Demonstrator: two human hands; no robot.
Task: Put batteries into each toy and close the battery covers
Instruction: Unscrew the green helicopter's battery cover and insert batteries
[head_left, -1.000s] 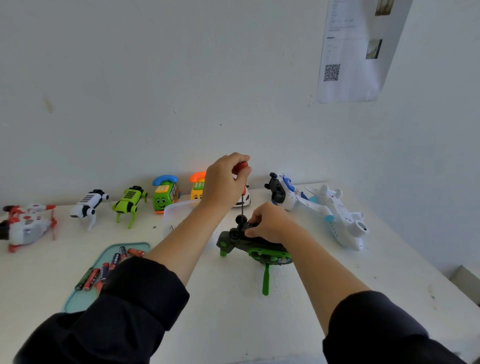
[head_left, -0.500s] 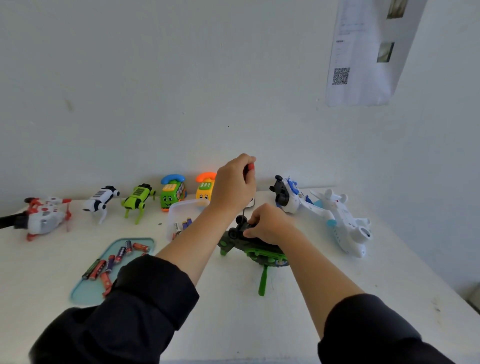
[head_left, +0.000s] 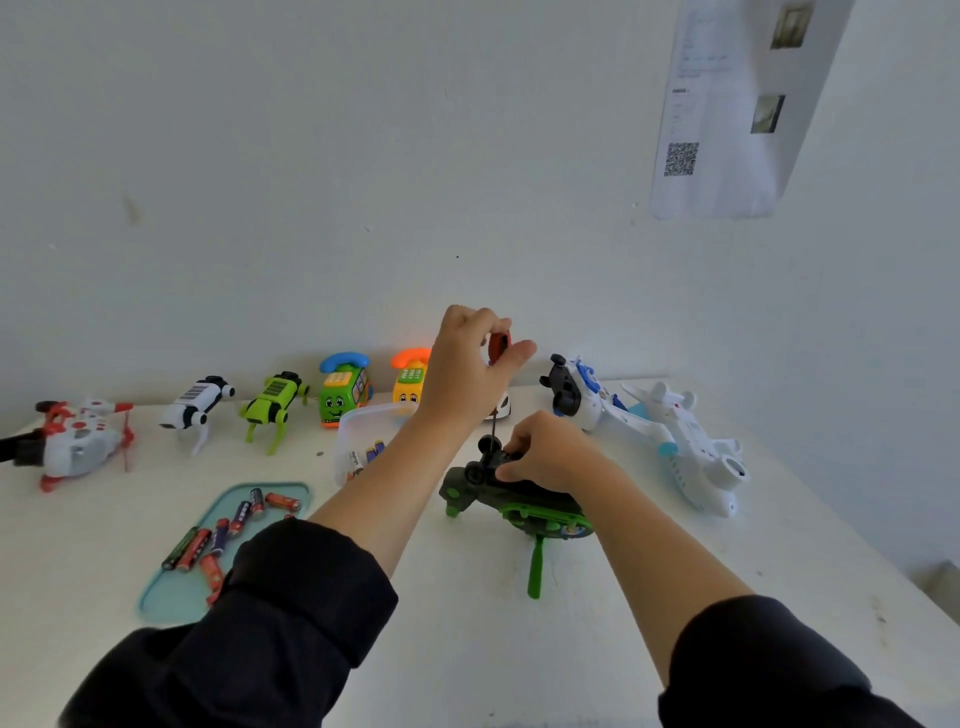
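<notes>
A dark green toy helicopter (head_left: 524, 506) lies upside down at the middle of the white table (head_left: 467, 639). My right hand (head_left: 550, 452) grips its wheel end and holds it steady. My left hand (head_left: 470, 364) pinches the red handle of a screwdriver (head_left: 497, 348), held upright, its thin shaft reaching down to the toy's underside. Several batteries (head_left: 228, 530) lie on a light blue tray (head_left: 171, 597) at the left.
Along the wall stand a red-white helicopter (head_left: 78, 441), a white robot dog (head_left: 195, 408), a green robot dog (head_left: 272, 402), a green phone toy (head_left: 343, 389) and a yellow phone toy (head_left: 410, 379). A clear box (head_left: 363, 431) holds batteries. A white-blue plane (head_left: 670, 436) lies right.
My left thumb and fingers have shifted around the screwdriver handle, so more of the red handle shows. The camera view has drifted a little. My right hand stays on the toy.
</notes>
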